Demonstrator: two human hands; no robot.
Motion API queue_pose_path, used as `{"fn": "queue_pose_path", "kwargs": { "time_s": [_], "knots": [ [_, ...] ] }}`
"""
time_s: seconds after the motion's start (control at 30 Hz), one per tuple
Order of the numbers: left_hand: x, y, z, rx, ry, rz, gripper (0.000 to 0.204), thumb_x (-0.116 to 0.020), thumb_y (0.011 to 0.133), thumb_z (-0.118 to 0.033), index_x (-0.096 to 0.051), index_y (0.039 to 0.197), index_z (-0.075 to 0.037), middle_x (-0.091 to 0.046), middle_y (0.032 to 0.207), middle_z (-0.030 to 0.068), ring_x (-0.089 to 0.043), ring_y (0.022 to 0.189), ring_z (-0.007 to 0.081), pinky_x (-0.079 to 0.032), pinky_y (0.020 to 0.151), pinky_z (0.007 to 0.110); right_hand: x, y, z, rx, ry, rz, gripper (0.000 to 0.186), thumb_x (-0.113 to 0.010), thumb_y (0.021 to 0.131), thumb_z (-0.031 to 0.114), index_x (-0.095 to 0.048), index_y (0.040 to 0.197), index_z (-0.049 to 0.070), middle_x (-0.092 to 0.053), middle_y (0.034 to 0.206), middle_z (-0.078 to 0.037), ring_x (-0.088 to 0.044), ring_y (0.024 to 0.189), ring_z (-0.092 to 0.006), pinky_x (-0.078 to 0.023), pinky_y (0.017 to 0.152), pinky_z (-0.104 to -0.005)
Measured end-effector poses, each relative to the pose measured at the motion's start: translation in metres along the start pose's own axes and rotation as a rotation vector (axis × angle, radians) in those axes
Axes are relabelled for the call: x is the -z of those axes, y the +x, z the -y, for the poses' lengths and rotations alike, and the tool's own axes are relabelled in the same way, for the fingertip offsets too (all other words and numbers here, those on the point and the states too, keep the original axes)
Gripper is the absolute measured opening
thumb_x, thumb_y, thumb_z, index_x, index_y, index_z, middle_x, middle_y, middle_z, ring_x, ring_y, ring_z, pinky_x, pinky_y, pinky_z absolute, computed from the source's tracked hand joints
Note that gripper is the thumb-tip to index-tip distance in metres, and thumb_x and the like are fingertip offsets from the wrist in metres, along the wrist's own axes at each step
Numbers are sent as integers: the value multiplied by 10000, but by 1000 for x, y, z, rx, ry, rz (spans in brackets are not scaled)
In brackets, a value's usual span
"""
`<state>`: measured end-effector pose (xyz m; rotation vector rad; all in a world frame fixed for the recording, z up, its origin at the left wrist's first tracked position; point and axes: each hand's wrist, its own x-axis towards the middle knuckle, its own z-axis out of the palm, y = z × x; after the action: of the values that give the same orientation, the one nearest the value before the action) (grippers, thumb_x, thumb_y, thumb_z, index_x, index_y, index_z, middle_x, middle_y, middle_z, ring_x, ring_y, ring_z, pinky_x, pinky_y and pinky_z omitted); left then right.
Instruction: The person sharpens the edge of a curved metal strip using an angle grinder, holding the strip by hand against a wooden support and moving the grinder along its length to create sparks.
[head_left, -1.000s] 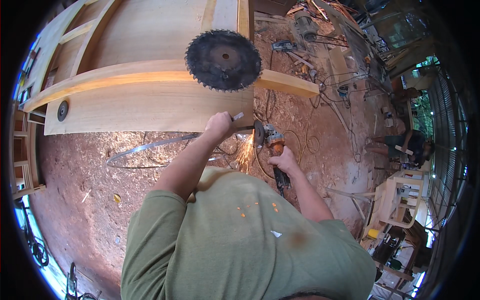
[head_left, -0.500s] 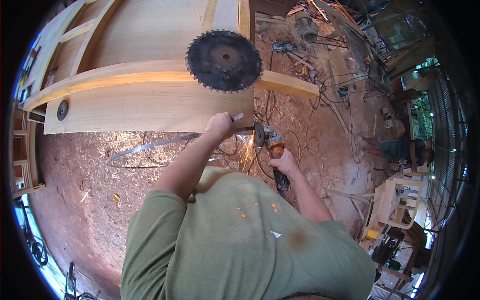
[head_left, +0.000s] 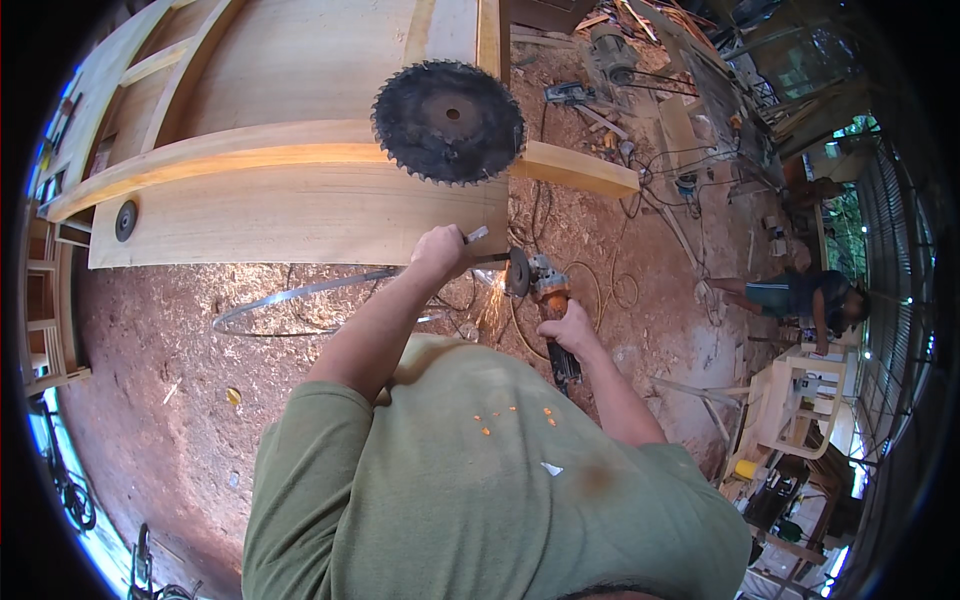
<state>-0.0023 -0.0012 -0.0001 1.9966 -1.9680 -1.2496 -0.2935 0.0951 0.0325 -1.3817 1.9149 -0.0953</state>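
Note:
My right hand (head_left: 570,328) is wrapped round an angle grinder (head_left: 553,290) with an orange and black body. Its grinding disc (head_left: 518,272) meets a dark, narrow metal piece (head_left: 487,259) held in my left hand (head_left: 440,252), which is closed at the edge of a wooden panel (head_left: 300,215). Sparks (head_left: 494,298) spray downward from the contact. A pale, shiny end (head_left: 477,234) also sticks out beyond my left fingers; whether it belongs to the same piece I cannot tell. On the wooden frame beyond my hands lies a large toothed circular saw blade (head_left: 448,122).
A spare dark disc (head_left: 125,220) rests on the panel's left. A curved metal band (head_left: 290,295) loops over the sawdust-strewn floor, and cables (head_left: 610,285) coil right of the grinder. A wooden beam (head_left: 580,168) juts rightward. Another person (head_left: 800,296) is at the far right.
The person at the far right has shifted, with legs and body now showing more fully. My hands and the grinder have barely moved, and sparks keep flying.

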Motion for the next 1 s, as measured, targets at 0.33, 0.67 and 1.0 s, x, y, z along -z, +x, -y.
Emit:
{"fn": "queue_pose_path", "kwargs": {
  "time_s": [0.33, 0.67, 1.0],
  "knots": [
    [-2, 2, 2, -13, -4, -20, 379, -781, 801, -340, -754, 1023, -33, -735, 1009, 210, -711, 983, 358, -565, 890, 437, -4, 5, -10, 5, -6, -19, 598, -826, 592, 243, -593, 1069, -34, -661, 960, -146, -645, 891, -256, -523, 816, -382],
    [-1, -1, 2, -20, -18, -33, 342, -762, 803, -299, -757, 1017, -33, -733, 1012, 217, -710, 984, 364, -564, 892, 438, -2, 7, 0, 41, 49, -13, 551, -823, 592, 234, -590, 1028, -11, -648, 924, -126, -637, 839, -242, -525, 776, -375],
    [-12, 9, 10, -22, 16, -60, 334, -765, 794, -297, -759, 989, -26, -732, 958, 228, -715, 935, 370, -566, 863, 444, 1, 1, 7, 11, 31, 15, 612, -801, 590, 249, -590, 1086, -40, -676, 1012, -201, -661, 957, -314, -521, 858, -401]
  ]
}}
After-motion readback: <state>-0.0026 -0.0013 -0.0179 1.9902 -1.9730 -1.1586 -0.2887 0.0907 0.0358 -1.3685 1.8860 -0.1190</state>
